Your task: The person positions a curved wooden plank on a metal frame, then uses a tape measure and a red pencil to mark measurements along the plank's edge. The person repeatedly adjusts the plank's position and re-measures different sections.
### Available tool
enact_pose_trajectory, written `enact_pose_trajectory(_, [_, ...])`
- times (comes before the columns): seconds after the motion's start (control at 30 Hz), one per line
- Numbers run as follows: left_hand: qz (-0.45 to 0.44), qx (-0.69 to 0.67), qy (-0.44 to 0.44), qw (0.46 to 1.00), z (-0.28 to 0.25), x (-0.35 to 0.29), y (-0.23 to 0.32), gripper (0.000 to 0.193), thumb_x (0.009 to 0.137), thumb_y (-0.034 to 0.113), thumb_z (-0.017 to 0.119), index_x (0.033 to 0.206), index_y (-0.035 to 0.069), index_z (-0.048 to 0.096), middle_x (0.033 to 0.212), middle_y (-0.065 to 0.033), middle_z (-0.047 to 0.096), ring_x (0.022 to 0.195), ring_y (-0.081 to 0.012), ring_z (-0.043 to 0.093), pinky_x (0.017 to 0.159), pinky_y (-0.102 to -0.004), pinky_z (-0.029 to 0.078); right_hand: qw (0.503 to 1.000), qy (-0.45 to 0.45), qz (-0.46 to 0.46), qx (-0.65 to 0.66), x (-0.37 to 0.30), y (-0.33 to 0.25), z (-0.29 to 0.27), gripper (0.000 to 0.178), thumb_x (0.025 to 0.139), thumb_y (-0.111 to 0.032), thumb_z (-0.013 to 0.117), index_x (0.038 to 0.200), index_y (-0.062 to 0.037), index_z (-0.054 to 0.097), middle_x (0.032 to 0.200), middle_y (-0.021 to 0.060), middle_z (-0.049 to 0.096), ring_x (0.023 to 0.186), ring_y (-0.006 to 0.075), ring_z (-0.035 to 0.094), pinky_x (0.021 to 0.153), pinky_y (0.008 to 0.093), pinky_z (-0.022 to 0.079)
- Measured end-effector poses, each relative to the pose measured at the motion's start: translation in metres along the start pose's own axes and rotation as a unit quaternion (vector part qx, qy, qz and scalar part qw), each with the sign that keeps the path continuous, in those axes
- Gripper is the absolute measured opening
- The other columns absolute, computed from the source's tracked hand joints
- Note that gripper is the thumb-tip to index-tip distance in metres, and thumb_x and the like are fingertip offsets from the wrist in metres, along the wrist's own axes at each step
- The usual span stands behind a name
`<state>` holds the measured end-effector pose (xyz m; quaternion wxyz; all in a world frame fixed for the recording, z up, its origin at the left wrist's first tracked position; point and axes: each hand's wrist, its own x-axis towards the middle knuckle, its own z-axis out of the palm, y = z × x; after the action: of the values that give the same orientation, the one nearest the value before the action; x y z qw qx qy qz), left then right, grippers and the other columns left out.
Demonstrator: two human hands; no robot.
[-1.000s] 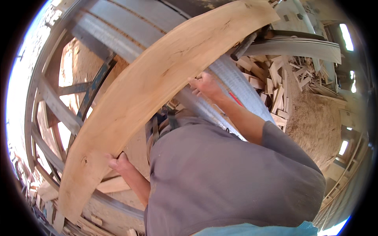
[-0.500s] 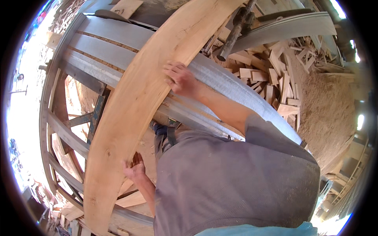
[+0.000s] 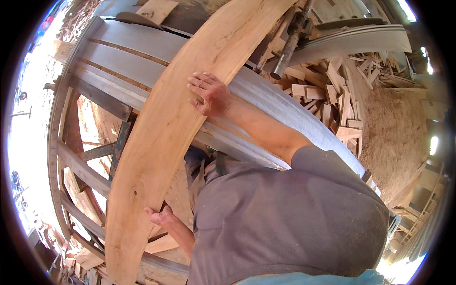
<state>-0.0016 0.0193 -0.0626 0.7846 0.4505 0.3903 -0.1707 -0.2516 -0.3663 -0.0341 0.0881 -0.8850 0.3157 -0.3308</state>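
A long, wide wooden plank with a gently curved outline lies slantwise across a grey metal machine table. It runs from the top of the view down to the lower left. My right hand rests on the plank's upper face near its right edge, fingers stretched out and thumb apart. Lower down, my left hand holds the same edge. Its thumb lies on top, while the other fingers are mostly hidden under the wood.
A round metal bar juts out right of the plank, beside a long grey strip. Wood offcuts lie heaped beyond the table on the right, next to dusty ground. A metal frame with curved rails stands at the left.
My left hand has gone from open fingers beside the plank's edge to a grip on it. The right hand has slid slightly left, its fingers stretched further. The plank has shifted slightly.
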Motion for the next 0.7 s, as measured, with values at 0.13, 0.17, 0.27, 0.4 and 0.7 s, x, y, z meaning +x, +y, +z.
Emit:
enact_pose_trajectory(0.13, [0.005,-0.029,0.007,1.000,0.017,0.007,0.006,0.040,0.101,0.026,0.054,0.138,0.010,0.052,0.136,-0.0159,0.057,0.121,-0.0388,0.057,0.097,-0.0594,0.053,1.000,-0.003,-0.004,0.019,0.020,0.001,0.021,0.043,0.075,-0.028,0.077,0.110,-0.0034,0.071,0.124,0.0128,0.066,0.125,0.0302,0.056,0.110,0.0444,0.040])
enact_pose_trajectory(0.17, [0.014,-0.027,0.009,0.999,0.022,0.012,0.006,0.039,0.101,0.026,0.053,0.138,0.011,0.052,0.136,-0.0157,0.057,0.121,-0.0387,0.057,0.096,-0.0596,0.053,1.000,-0.004,-0.006,0.022,0.026,0.002,0.024,0.044,0.075,-0.028,0.077,0.110,-0.0033,0.071,0.125,0.0129,0.066,0.125,0.0302,0.056,0.110,0.0444,0.040])
enact_pose_trajectory(0.27, [0.023,-0.027,0.019,0.999,0.036,0.029,0.011,0.038,0.101,0.026,0.053,0.137,0.013,0.053,0.135,-0.0148,0.058,0.119,-0.0384,0.058,0.094,-0.0598,0.055,1.000,-0.001,-0.010,0.021,0.041,0.004,0.039,0.043,0.076,-0.030,0.076,0.110,-0.0036,0.071,0.126,0.0132,0.066,0.126,0.0305,0.056,0.111,0.0445,0.039])
enact_pose_trajectory(0.4, [0.051,-0.011,0.036,0.998,0.052,0.037,0.016,0.037,0.100,0.024,0.054,0.136,0.013,0.054,0.134,-0.0137,0.059,0.116,-0.0383,0.060,0.092,-0.0585,0.056,1.000,-0.014,-0.014,0.021,0.062,0.003,0.060,0.042,0.081,-0.030,0.072,0.113,-0.0040,0.069,0.129,0.0135,0.064,0.128,0.0306,0.054,0.112,0.0443,0.038])
enact_pose_trajectory(0.7, [0.037,0.001,0.033,0.999,0.057,0.061,0.031,0.037,0.098,0.023,0.054,0.134,0.012,0.056,0.131,-0.0139,0.061,0.116,-0.0372,0.061,0.094,-0.0564,0.055,0.999,-0.037,0.015,0.022,0.079,-0.010,0.075,0.047,0.081,-0.030,0.071,0.121,-0.0051,0.068,0.135,0.0126,0.061,0.133,0.0290,0.050,0.115,0.0429,0.035])
